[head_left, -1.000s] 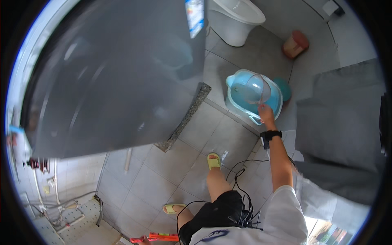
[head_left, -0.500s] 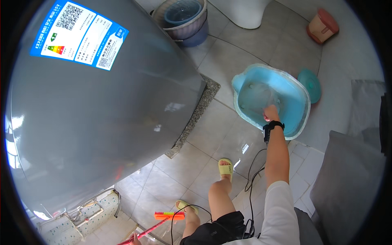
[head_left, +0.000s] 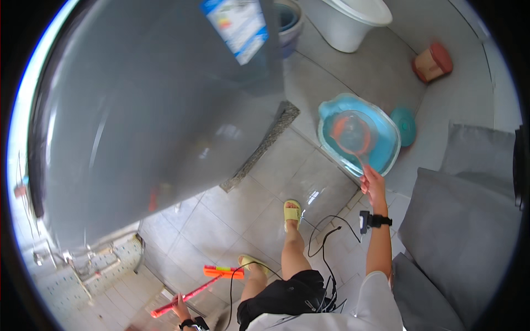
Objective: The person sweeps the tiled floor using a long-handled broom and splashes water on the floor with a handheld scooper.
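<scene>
My right hand (head_left: pixel 374 186) is closed round the thin handle of a clear water scoop (head_left: pixel 353 132) with an orange rim. The scoop's bowl appears over the light blue plastic tub (head_left: pixel 391 157), which has bluish water in it; whether the bowl touches the water I cannot tell. At the lower left my left hand (head_left: pixel 181 310) grips the red pole of a floor brush (head_left: pixel 223 272). Its orange head with yellow-green bristles rests by my left foot. Black bands are on both wrists.
A large grey refrigerator (head_left: pixel 165 127) fills the left, on a speckled stone edge (head_left: pixel 265 143). Nested buckets (head_left: pixel 291 27), a white toilet (head_left: pixel 348 27), a red-lidded bin (head_left: pixel 433 62) and a teal lid (head_left: pixel 404 126) stand beyond. Black cables (head_left: pixel 326 243) hang beside my legs; grey panels (head_left: pixel 458 226) flank the right.
My right hand has drawn back out of the tub, and the scoop shows clearly now. My left hand and the brush pole have come further into view. The whole view has shifted.
</scene>
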`<control>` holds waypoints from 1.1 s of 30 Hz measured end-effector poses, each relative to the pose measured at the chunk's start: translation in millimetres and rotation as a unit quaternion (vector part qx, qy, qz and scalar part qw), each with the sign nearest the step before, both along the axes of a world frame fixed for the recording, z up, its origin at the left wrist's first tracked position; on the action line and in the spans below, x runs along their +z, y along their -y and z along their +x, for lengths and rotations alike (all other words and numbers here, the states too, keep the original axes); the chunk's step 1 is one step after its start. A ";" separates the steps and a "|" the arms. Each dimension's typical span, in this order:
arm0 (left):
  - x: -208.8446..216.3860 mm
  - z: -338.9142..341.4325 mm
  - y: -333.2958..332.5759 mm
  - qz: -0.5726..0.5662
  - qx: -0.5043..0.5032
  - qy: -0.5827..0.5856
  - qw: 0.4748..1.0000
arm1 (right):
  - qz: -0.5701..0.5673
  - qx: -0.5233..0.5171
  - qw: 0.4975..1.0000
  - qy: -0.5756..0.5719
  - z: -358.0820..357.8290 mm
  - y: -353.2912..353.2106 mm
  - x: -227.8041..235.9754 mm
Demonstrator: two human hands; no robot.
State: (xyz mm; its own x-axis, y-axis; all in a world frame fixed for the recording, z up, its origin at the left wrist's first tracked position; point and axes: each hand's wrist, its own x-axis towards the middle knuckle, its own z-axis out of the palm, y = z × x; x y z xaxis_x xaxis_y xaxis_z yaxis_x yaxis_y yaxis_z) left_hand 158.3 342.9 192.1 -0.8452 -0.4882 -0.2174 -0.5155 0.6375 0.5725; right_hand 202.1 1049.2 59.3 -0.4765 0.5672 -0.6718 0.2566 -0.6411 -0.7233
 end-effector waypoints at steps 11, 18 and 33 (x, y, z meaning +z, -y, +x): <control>-35.7 75.4 116.8 0.054 0.122 -0.039 0.990 | 0.116 0.150 0.981 -0.037 5.5 160.5 126.7; -30.0 187.2 221.1 0.134 0.263 -0.084 0.952 | 0.055 0.269 0.956 -0.097 -23.0 334.6 174.3; -66.0 281.0 302.1 0.091 0.433 -0.039 0.896 | 0.029 0.598 0.795 -0.100 -177.5 644.6 180.7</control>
State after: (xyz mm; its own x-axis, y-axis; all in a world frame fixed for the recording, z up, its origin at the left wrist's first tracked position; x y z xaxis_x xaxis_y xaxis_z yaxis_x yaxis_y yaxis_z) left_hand 439.3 40.8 126.0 -0.1831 -0.9309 -0.3160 -0.7258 -0.0888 0.6822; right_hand 24.6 404.5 240.1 -0.7921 -0.3448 -0.5037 0.5331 0.0110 -0.8460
